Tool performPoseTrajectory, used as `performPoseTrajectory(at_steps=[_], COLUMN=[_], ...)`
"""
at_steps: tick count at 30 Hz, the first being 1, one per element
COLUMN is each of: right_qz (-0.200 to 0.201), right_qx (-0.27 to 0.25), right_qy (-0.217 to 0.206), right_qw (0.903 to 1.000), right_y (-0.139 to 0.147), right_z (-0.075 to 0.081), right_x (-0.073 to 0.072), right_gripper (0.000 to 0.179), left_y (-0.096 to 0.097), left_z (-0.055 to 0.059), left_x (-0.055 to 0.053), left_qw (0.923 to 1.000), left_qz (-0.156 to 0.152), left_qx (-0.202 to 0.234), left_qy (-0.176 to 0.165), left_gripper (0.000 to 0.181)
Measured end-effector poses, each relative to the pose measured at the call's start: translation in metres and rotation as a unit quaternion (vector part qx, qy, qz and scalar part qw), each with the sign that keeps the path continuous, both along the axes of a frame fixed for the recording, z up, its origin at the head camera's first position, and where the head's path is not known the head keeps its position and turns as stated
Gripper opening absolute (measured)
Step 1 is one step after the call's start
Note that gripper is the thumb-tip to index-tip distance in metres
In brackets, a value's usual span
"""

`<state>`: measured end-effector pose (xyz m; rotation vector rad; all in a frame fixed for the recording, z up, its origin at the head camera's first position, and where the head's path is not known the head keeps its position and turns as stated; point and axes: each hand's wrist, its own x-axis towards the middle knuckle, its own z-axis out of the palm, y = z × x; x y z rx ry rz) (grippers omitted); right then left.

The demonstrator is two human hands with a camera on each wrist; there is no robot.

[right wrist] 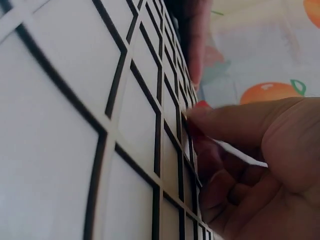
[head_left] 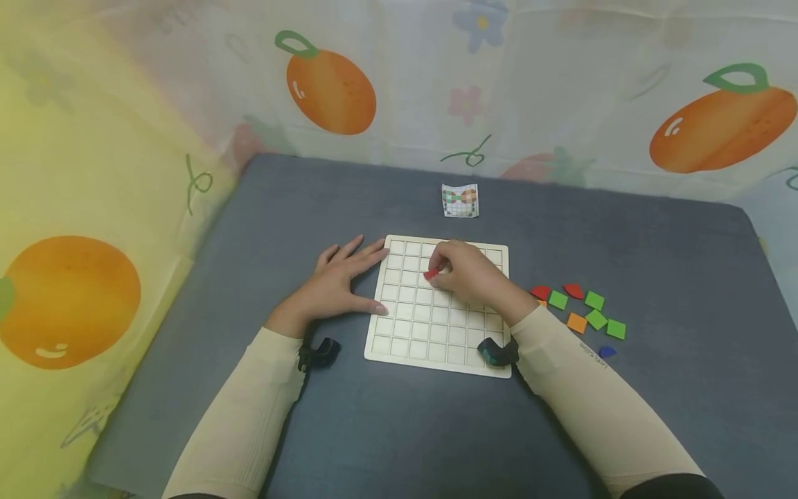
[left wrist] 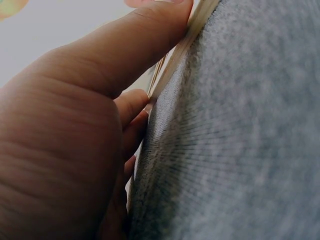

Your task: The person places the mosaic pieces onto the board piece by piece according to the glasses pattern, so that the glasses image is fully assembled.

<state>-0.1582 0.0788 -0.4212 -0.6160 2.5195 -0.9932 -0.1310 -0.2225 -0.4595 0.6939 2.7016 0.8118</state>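
Note:
A square wooden grid board point(head_left: 420, 331) lies on the table in front of me. My right hand point(head_left: 467, 272) is over its upper middle and pinches a small red piece point(head_left: 431, 274) between thumb and fingers, close to the cells. In the right wrist view, the red piece point(right wrist: 202, 104) shows only in part behind the thumb. My left hand point(head_left: 339, 281) rests at the board's left edge, fingers spread, with the thumb and a fingertip touching the rim. The left wrist view has the thumb point(left wrist: 135, 42) on the board's edge point(left wrist: 175, 57).
Right of the board lie loose pieces: several green squares point(head_left: 595, 319), an orange piece point(head_left: 576, 323), red pieces point(head_left: 573, 291) and a blue piece point(head_left: 607, 352). A small printed pattern card point(head_left: 460, 206) lies behind the board. A patterned cloth point(head_left: 399, 83) hangs along the table's back.

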Motion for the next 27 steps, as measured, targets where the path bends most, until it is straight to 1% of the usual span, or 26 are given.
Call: performPoseTrajectory(at_steps=[3,7,9,12,18,21,27], right_qz=[-0.007,-0.007,-0.011,-0.026,-0.07,-0.077,-0.079], right_qx=[-0.023,-0.048,-0.061,-0.083,-0.129,-0.135,-0.146], right_qy=[-0.002,0.005,0.005,-0.003,-0.036,-0.043,-0.053], right_qw=[0.9997,0.9988,0.9981,0.9962,0.9885,0.9869,0.9847], right_y=[-0.001,-0.003,-0.005,-0.009,-0.02,-0.027,-0.04], right_z=[0.0,0.0,0.0,0.0,-0.002,-0.004,-0.012], right_x=[0.0,-0.001,-0.002,-0.004,-0.007,-0.009,-0.011], right_gripper=[0.012,0.021,0.022,0.016,0.009,0.006,0.008], left_y=[0.001,0.001,0.001,0.001,0.001,0.001,0.001], left_z=[0.001,0.002,0.003,0.004,0.005,0.004,0.003], left_x=[0.0,0.001,0.001,0.001,0.001,0.001,0.001], left_qw=[1.0,1.0,1.0,1.0,1.0,1.0,1.0], left_qz=[0.001,0.001,0.0,0.0,0.0,-0.001,-0.004], left_qx=[-0.004,-0.007,-0.006,-0.006,-0.003,-0.007,-0.005], left_qy=[-0.004,-0.005,-0.004,-0.002,-0.001,0.0,0.001], left_gripper=[0.113,0.113,0.113,0.113,0.113,0.113,0.114])
